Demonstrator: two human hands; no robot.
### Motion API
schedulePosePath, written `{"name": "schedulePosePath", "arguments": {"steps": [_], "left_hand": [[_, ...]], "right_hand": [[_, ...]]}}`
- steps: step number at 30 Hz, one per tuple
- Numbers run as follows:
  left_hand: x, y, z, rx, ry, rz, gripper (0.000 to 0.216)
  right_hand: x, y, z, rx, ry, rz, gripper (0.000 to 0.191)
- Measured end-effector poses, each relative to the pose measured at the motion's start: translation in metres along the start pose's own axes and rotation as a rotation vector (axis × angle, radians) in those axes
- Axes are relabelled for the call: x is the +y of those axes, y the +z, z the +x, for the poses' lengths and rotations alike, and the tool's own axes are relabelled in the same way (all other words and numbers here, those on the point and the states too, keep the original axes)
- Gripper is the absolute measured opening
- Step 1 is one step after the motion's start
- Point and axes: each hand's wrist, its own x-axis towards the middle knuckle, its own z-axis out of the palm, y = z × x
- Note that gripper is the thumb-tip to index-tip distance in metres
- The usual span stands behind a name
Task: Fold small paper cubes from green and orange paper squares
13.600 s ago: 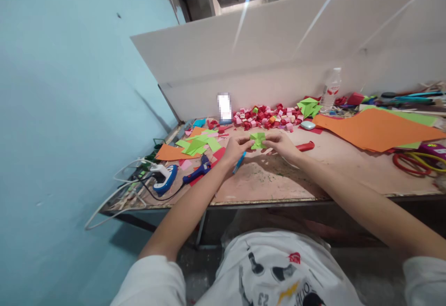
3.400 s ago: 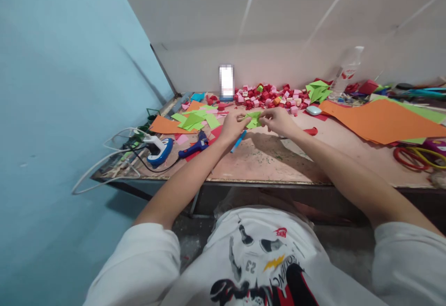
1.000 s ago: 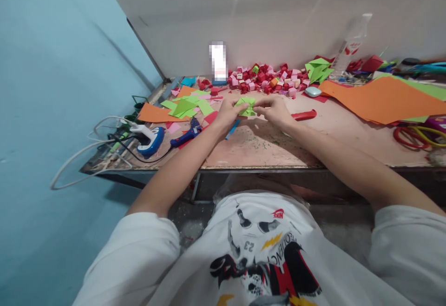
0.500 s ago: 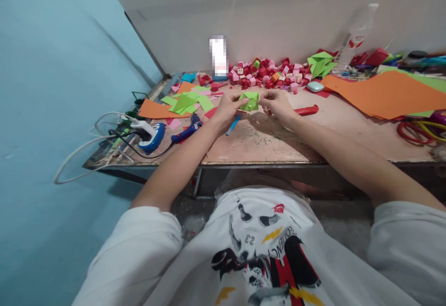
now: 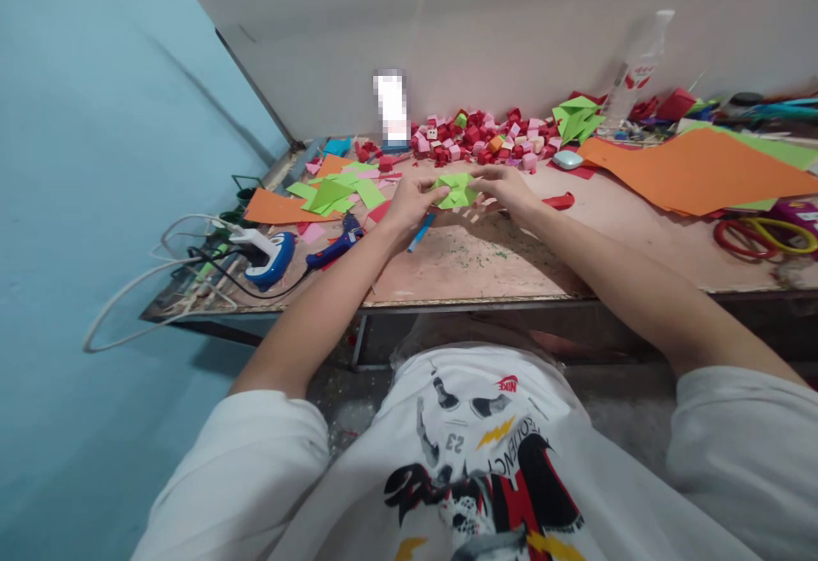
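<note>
Between my two hands, just above the table, is a piece of folded green paper (image 5: pixel 455 191) with creased flaps. My left hand (image 5: pixel 417 198) pinches its left edge, thumb on the near face. At its right edge, my right hand (image 5: pixel 506 189) grips the paper between thumb and fingers. A blue stick-like piece (image 5: pixel 421 233) lies on the table below my left hand. Just past my right hand lies a red-handled tool (image 5: pixel 560 201), partly hidden by that hand.
Many small red and pink folded paper cubes (image 5: pixel 476 136) are heaped at the back, near a propped phone (image 5: pixel 392 107). On the left are green paper strips (image 5: pixel 332 194), a blue glue gun (image 5: pixel 336 247) and a power strip (image 5: pixel 272 261). Orange sheets (image 5: pixel 690 170), a bottle (image 5: pixel 639 75) and scissors (image 5: pixel 745 237) are right.
My right hand has closed in on the green paper's right edge, and the paper now looks more spread out sideways. The whole view has shifted slightly.
</note>
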Motion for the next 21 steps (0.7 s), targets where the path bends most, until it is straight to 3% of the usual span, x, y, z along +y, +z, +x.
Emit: {"name": "schedulePosePath", "arguments": {"steps": [4,9,21], "left_hand": [[0.005,0.002,-0.001,-0.034,-0.015,0.034,0.027],[0.008,0.004,-0.005,0.008,0.012,0.008,0.036],[0.011,0.004,-0.006,0.057,0.089,0.057,0.029]], "right_hand": [[0.001,0.002,-0.003,-0.091,-0.034,0.011,0.022],[0.002,0.005,-0.005,-0.041,-0.077,0.020,0.020],[0.001,0.008,-0.007,-0.058,-0.088,0.052,0.016]]}}
